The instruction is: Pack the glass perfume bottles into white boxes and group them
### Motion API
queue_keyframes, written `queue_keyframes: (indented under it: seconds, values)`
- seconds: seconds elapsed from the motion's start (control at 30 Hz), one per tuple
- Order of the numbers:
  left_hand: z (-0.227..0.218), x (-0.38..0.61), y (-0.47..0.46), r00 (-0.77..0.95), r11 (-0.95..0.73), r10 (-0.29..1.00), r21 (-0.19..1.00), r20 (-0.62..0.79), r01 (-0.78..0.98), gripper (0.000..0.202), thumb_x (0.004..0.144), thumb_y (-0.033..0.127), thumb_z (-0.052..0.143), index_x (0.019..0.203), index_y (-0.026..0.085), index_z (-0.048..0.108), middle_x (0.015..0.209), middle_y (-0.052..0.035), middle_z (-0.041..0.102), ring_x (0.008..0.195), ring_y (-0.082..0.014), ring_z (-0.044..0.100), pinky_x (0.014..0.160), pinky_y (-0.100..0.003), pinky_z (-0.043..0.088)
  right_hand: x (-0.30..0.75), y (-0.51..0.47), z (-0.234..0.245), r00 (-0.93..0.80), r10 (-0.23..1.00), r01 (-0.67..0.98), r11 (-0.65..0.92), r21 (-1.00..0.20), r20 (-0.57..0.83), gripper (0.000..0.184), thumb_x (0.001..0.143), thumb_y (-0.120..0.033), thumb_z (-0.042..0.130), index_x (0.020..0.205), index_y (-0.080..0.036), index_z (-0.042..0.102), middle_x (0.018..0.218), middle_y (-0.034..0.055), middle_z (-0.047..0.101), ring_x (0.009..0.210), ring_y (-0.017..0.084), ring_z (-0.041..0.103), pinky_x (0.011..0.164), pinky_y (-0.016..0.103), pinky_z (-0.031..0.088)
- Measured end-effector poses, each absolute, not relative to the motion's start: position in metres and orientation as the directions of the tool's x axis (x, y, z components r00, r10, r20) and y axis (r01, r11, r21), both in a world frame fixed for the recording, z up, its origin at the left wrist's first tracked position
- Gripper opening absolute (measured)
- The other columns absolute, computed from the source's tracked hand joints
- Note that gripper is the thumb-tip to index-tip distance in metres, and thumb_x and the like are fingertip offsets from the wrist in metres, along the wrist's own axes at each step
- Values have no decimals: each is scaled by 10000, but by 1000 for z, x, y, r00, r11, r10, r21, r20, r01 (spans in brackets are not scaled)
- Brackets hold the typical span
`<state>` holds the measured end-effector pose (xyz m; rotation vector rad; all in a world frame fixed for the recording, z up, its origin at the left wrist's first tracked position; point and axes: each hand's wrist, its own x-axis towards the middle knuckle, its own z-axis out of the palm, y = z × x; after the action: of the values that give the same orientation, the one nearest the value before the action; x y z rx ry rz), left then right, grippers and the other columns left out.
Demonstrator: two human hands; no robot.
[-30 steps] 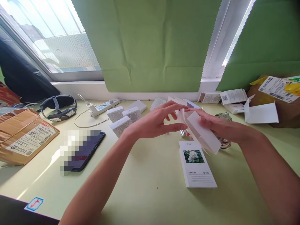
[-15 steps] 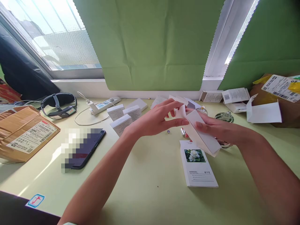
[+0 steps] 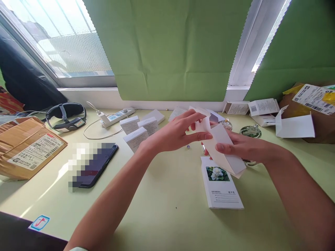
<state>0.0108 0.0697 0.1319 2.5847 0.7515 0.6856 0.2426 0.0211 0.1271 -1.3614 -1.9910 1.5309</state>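
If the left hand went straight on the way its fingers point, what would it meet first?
The white carton held in the right hand, probably at its raised flap; the left hand appears to touch it there, though depth is unclear.

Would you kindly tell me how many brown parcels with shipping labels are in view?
2: one parcel at the left edge, and another parcel at the right edge, behind an open white box; others may be hidden.

We see a bare left hand [image 3: 178, 134] and a bare right hand [image 3: 243, 146]. Both arms [image 3: 115, 195] are bare too. We spot a little pale cloth [image 3: 78, 249] by the left one.
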Motion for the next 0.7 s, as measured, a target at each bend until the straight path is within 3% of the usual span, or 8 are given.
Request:
queue_keyframes:
  seconds: [0.2, 0.57, 0.7]
  values:
    - [131, 11, 69, 738, -799, 570, 455, 361, 393, 432, 918, 548, 522, 1214, 240, 586, 1097, -76, 574, 870, -157, 579, 801, -308, 465, 243, 21, 129, -538, 790, 436, -37, -899, -294, 647, 882, -505, 596, 1470, -331, 389, 1130, 72, 666, 1070, 321, 638, 774, 407, 554]
    - [134, 12, 68, 730, -794, 574, 470, 371, 386, 387, 932, 525, 514, 1201, 254, 576, 1121, -76, 570, 926, -175, 584, 789, -308, 486, 242, 21, 129, -493, 826, 472, -10, -881, -274, 732, 849, -532, 629, 1501, -360, 343, 1113, 58, 686, 1039, 303, 645, 751, 359, 547]
    - [130, 13, 69, 711, -781, 589, 495, 385, 379, 496, 919, 567, 507, 1321, 276, 491, 1183, -84, 562, 996, -198, 584, 821, -327, 500, 240, 20, 129, -492, 824, 452, -36, -891, -282, 772, 869, -555, 593, 1534, -376, 244, 1154, 66, 669, 1091, 314, 630, 758, 376, 548]
